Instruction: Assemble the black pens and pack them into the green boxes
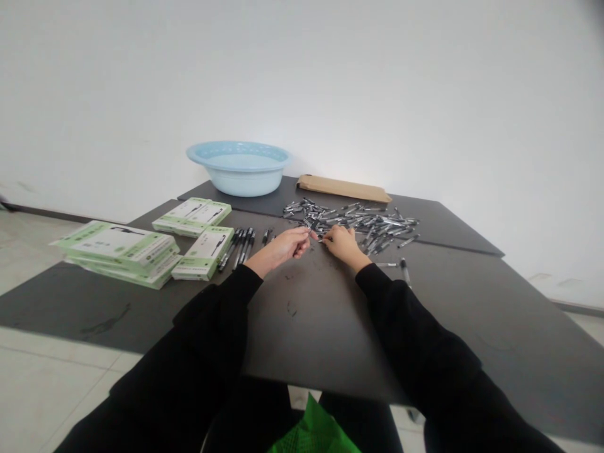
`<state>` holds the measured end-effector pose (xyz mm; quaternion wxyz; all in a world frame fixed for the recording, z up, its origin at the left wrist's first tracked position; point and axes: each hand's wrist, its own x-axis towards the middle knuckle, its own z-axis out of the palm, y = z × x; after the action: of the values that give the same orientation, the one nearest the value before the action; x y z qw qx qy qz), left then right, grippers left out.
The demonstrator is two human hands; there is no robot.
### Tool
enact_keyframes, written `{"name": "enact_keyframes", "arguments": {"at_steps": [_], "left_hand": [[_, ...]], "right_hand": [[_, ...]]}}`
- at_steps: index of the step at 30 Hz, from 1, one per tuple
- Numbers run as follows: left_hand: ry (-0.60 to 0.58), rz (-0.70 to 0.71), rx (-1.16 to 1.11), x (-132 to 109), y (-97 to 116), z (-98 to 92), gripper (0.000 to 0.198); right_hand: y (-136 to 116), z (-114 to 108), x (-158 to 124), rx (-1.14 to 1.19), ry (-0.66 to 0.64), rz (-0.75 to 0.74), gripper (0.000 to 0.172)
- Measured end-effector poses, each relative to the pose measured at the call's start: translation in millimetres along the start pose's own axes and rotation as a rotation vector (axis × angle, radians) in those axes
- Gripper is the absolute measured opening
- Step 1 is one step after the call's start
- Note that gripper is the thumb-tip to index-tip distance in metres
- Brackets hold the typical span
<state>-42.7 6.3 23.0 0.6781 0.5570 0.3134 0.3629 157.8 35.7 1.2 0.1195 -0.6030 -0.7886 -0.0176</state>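
My left hand [283, 246] and my right hand [343, 244] meet over the dark table [321, 327], just in front of a heap of several black and silver pens [358, 223]. Both hands are closed, fingertips pinched together on a small pen part [315, 236] held between them. Black sleeves cover both arms. A row of several assembled black pens [238, 246] lies left of my left hand, next to a green and white box [202, 253].
More green and white boxes [120, 248] are stacked at the left, with another pair [193, 216] behind. A light blue basin [240, 167] and a flat brown envelope [343, 187] sit at the table's far edge. Something green [314, 434] lies below the near edge.
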Motion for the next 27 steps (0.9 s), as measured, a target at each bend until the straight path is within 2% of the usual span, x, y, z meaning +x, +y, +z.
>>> {"name": "enact_keyframes", "arguments": {"at_steps": [7, 13, 16, 21, 24, 27], "left_hand": [[0.044, 0.005, 0.014, -0.4, 0.3, -0.5, 0.016], [0.078, 0.004, 0.022, -1.5, 1.6, 2.2, 0.014], [0.087, -0.005, 0.038, -1.5, 1.9, 4.6, 0.016], [0.057, -0.03, 0.068, 0.3, -0.8, 5.5, 0.018], [0.045, -0.028, 0.107, 2.0, -6.5, 6.6, 0.02], [-0.023, -0.026, 0.164, 2.4, -13.8, 12.0, 0.02]], "right_hand": [[-3.8, -0.6, 2.2, 0.066, 0.019, -0.017, 0.033], [-5.8, 4.3, 6.7, 0.06, -0.089, -0.053, 0.029], [-8.2, 6.6, 5.0, 0.035, -0.064, -0.06, 0.029], [-8.8, -7.2, -2.5, 0.07, 0.103, -0.104, 0.031], [1.5, -25.7, -10.2, 0.244, 0.284, -0.032, 0.027], [19.4, -41.3, -25.4, 0.528, 0.42, 0.028, 0.02]]}}
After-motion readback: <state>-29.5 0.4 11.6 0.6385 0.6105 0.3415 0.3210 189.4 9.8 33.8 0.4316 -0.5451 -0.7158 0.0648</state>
